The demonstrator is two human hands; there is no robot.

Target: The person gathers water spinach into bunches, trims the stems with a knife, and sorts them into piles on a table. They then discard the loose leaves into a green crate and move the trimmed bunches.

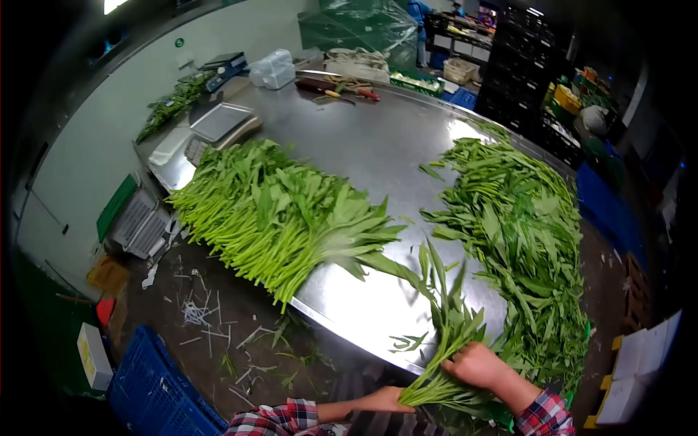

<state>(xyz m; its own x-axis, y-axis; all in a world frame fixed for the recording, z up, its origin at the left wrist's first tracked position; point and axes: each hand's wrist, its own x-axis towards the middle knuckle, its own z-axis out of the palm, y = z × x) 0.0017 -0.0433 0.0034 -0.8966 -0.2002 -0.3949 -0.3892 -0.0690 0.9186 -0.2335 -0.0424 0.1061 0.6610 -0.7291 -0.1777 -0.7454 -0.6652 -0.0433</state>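
A small bunch of leafy green stems [452,330] is held over the table's near edge, its leaves pointing up and away. My left hand [387,400] is closed around the cut ends at the bottom of the bunch. Higher up, on the right side of the stems, my right hand [476,365] is closed, its fingers curled in. To the left on the metal table [349,138] lies a wide row of greens [269,211], stems toward the near edge. A large loose heap of greens [531,240] covers the right side.
A scale [222,121] and a clear plastic container [273,69] stand at the back left. Blue crates [161,385] sit on the floor at lower left, near scattered stems. Stacked black crates [520,73] stand behind the table; white boxes [640,367] are at right.
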